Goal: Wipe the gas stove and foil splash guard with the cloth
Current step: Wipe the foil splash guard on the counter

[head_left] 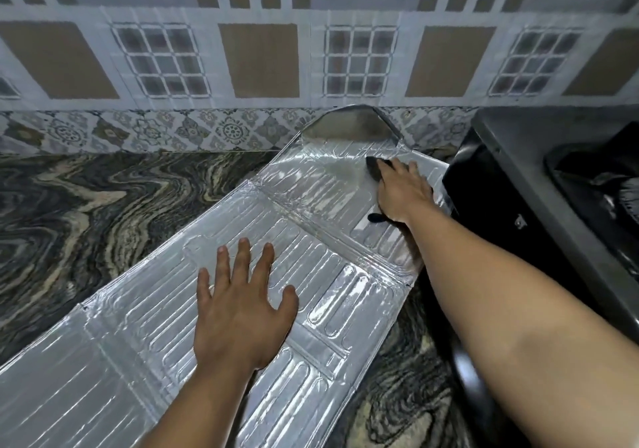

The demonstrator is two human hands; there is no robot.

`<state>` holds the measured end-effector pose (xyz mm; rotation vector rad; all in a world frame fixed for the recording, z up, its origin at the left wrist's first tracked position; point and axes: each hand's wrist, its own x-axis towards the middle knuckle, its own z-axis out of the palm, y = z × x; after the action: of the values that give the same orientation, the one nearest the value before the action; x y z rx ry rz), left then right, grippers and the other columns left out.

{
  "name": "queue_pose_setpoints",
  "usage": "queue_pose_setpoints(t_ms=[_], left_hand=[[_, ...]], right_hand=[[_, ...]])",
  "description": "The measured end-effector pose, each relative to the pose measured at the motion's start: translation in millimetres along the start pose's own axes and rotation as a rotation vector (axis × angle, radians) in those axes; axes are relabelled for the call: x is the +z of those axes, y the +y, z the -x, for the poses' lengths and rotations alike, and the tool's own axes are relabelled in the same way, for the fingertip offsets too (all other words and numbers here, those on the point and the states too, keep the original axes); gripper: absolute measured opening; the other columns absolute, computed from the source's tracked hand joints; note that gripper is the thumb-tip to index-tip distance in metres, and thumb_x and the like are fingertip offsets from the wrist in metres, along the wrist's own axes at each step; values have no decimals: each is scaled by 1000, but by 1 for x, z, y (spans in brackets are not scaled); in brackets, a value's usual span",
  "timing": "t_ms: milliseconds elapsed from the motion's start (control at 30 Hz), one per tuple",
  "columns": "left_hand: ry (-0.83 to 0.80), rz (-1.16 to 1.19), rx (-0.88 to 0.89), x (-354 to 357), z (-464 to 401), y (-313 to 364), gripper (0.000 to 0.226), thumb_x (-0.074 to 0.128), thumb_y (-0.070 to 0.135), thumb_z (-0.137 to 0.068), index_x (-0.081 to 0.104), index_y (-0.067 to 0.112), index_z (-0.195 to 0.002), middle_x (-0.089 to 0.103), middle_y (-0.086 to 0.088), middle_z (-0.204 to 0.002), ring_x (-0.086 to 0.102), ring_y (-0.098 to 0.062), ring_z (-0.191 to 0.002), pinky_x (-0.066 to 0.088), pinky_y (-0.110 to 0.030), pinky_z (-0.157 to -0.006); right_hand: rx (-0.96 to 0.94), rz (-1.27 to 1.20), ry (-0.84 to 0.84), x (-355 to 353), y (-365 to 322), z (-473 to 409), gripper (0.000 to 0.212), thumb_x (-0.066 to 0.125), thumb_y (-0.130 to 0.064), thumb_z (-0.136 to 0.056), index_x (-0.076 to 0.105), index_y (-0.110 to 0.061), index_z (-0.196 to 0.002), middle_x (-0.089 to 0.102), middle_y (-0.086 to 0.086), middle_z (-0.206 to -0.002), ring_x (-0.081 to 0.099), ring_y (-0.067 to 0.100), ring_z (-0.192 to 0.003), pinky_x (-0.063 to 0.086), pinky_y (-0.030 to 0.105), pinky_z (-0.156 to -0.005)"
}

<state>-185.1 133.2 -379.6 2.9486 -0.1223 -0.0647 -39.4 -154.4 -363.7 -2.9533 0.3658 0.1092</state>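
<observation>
The ribbed silver foil splash guard (145, 323) lies flat on the marbled counter, running from the near left to the far right. My left hand (238, 306) rests palm down on its middle, fingers spread, holding nothing. My right hand (401, 191) presses a dark cloth (373, 165) onto the guard's far panel; the cloth shows only at my fingertips and below my wrist. The gas stove (539, 157) stands at the right, dark steel, with a burner grate partly in view.
The dark swirled stone counter (86, 205) spreads to the left of the guard. A patterned tiled wall (259, 60) rises behind. The guard's far end curls up against the wall. The stove's black side sits close to my right forearm.
</observation>
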Motion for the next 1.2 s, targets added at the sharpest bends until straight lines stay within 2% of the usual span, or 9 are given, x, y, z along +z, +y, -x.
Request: queue_pose_setpoints(t_ms=[133,267,400,467,667,800,967,1067,1200], left_hand=[[-11,-33,-22,1,-3,2,76,14,68,-88,-7,41,-156,-16,6,-166,-22,-20,-151,-9,-50,-122],[-20,-35,-32,1,-5,2,78,15,68,-87,-3,40,-157,-11,5,-167,-18,-21,-152,-7,-50,-122],[-20,-38,-27,0,-3,4,77,16,68,-87,0,40,-157,-9,4,-167,-15,-22,-153,-6,-50,-122],[-24,-27,-25,-1,-3,4,77,17,67,-87,2,39,-157,-8,4,-168,-15,-23,-153,-6,-51,-122],[-49,-32,-12,-1,-2,0,76,16,68,-88,2,39,-157,-8,4,-168,-15,-24,-153,-7,-51,-122],[-69,-44,3,-1,-3,-3,78,16,70,-88,0,38,-158,-8,2,-168,-14,-25,-153,-6,-51,-122],[-85,-45,28,-2,-4,-6,77,17,70,-90,0,38,-158,-9,2,-167,-14,-27,-153,-7,-51,-122],[-130,-30,47,-5,-7,-10,76,20,71,-93,0,37,-158,-11,1,-167,-15,-27,-152,-7,-52,-121],[-223,61,52,-15,-17,-14,68,27,62,-99,7,37,-158,-10,0,-167,-15,-29,-152,-7,-51,-120]], right_hand=[[70,-10,-48,0,-24,-14,70,41,-17,-96,6,-24,-156,-4,2,-165,-10,36,-149,0,53,-119],[-70,-9,-96,2,-38,6,66,35,-19,-98,4,-27,-156,-7,0,-165,-12,35,-149,-2,52,-119],[-269,-56,-124,7,-26,44,58,30,-23,-101,10,-32,-156,0,-4,-165,-7,30,-150,1,48,-121],[-309,-89,-132,9,-17,63,56,31,-26,-102,14,-34,-155,4,-6,-164,-5,28,-150,3,47,-121],[-297,-156,-147,12,-2,119,59,37,-15,-98,27,-37,-152,13,-13,-162,2,23,-151,10,45,-121],[-235,-203,-114,11,3,152,60,49,-13,-94,35,-33,-149,23,-9,-160,11,23,-149,8,36,-121],[-239,-48,-14,18,-25,200,74,62,-18,-88,27,-31,-152,20,-6,-162,13,25,-149,21,45,-118],[-290,-83,-63,27,-49,227,75,59,-19,-89,23,-33,-153,14,-6,-163,10,25,-150,21,46,-118],[-356,-103,-74,33,-73,262,70,52,-17,-89,26,-33,-152,18,-7,-162,12,24,-149,24,52,-116]])
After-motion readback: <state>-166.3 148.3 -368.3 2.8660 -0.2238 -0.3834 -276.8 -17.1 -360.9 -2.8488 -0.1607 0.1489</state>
